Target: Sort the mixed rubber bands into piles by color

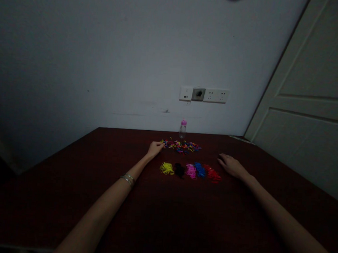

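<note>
My left hand (155,149) reaches to the left end of a mixed pile of small coloured rubber bands (180,145). Its fingers are pinched together at the pile, and what lies between the tips is too small to make out. Nearer to me, sorted heaps form a row: yellow bands (166,168), black bands (179,170), pink bands (191,171), blue bands (200,170) and red bands (212,174). Right of the red heap, my right hand (231,166) rests palm down on the table with its fingers stretched out, holding nothing.
Behind the mixed pile, a clear bottle with a pink cap (183,129) stands upright near the wall. The dark reddish table (163,217) meets a wall with sockets and a switch (203,94). A panelled door (313,101) rises on the right.
</note>
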The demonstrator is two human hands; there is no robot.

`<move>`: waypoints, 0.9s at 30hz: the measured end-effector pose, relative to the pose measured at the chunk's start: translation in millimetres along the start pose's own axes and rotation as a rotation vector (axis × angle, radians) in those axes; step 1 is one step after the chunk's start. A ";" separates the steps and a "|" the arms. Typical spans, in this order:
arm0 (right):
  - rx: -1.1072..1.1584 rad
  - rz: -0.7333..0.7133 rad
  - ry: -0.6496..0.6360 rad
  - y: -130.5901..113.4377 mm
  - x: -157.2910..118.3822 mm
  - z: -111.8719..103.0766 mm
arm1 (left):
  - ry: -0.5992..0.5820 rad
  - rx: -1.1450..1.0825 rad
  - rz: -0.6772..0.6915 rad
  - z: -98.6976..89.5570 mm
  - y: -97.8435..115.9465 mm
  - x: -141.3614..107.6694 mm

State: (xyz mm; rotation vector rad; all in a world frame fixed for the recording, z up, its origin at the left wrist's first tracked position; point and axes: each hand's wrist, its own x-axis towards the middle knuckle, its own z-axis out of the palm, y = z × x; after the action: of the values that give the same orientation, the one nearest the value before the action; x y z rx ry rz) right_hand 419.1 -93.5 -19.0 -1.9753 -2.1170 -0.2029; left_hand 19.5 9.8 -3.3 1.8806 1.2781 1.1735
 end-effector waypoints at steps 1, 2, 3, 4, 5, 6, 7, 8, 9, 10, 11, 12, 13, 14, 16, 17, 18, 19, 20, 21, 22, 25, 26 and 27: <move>-0.008 0.009 0.002 1.1 -1.2 2.5 | 0.004 -0.010 -0.005 0.0 0.7 -0.2; -0.011 0.010 0.002 1.8 -2.0 4.2 | 0.011 -0.023 -0.013 0.0 1.4 -0.5; -0.011 0.010 0.003 2.2 -2.4 5.6 | 0.018 -0.039 -0.024 0.0 2.0 -0.7; -0.009 0.013 0.007 2.3 -2.6 6.7 | 0.025 -0.054 -0.038 0.1 2.4 -1.0; -0.003 0.019 0.013 2.3 -2.7 7.7 | 0.034 -0.066 -0.053 0.3 2.7 -1.1; 0.006 0.028 0.021 2.3 -2.7 8.8 | 0.043 -0.073 -0.067 0.5 3.0 -1.2; 0.019 0.036 0.030 2.2 -2.8 9.8 | 0.050 -0.070 -0.077 0.9 3.3 -1.3; 0.033 0.042 0.042 2.1 -2.9 10.7 | 0.052 -0.056 -0.079 1.4 3.9 -1.2; 0.046 0.045 0.054 2.0 -3.1 11.4 | 0.046 -0.032 -0.070 2.0 4.9 -1.2; 0.055 0.046 0.064 1.8 -3.4 11.8 | 0.030 0.000 -0.054 2.6 6.6 -1.2; 0.061 0.045 0.071 1.5 -3.8 11.9 | 0.009 0.037 -0.037 3.4 9.1 -1.1; 0.062 0.046 0.075 1.2 -4.2 11.7 | -0.016 0.074 -0.021 4.4 12.4 -1.2; 0.061 0.047 0.076 0.8 -4.6 11.4 | -0.042 0.111 -0.007 5.7 16.5 -1.3; 0.060 0.049 0.076 0.4 -5.0 10.9 | -0.068 0.147 0.008 7.4 21.1 -1.4; 0.062 0.054 0.073 -0.1 -5.5 10.1 | -0.118 0.223 0.045 12.2 31.2 -1.6; 0.066 0.055 0.074 -0.2 -5.7 9.8 | -0.147 0.266 0.072 15.3 36.0 -1.7; 0.072 0.055 0.077 -0.2 -5.8 9.6 | -0.178 0.311 0.103 18.7 40.5 -1.8; 0.078 0.053 0.081 -0.2 -5.9 9.4 | -0.205 0.355 0.134 22.3 44.3 -1.8; 0.083 0.052 0.086 -0.3 -5.9 9.2 | -0.229 0.397 0.163 26.0 47.6 -1.8; 0.088 0.050 0.090 -0.4 -5.9 9.0 | -0.249 0.437 0.192 29.4 50.2 -1.8; 0.090 0.050 0.092 -0.7 -6.0 8.6 | -0.265 0.475 0.215 32.7 52.2 -1.7; 0.081 0.058 0.081 -2.2 -6.4 7.1 | -0.292 0.569 0.245 40.4 55.6 -1.2; 0.074 0.061 0.075 -2.8 -6.6 6.5 | -0.297 0.594 0.249 42.3 56.1 -1.0; 0.068 0.063 0.071 -3.3 -6.8 5.9 | -0.302 0.618 0.254 44.0 56.5 -0.7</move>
State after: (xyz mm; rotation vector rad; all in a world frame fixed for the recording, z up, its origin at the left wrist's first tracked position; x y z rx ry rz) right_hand 415.8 -98.7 -26.3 -1.9635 -1.9884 -0.1843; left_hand 82.5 -11.5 23.3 2.6101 1.3509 0.5929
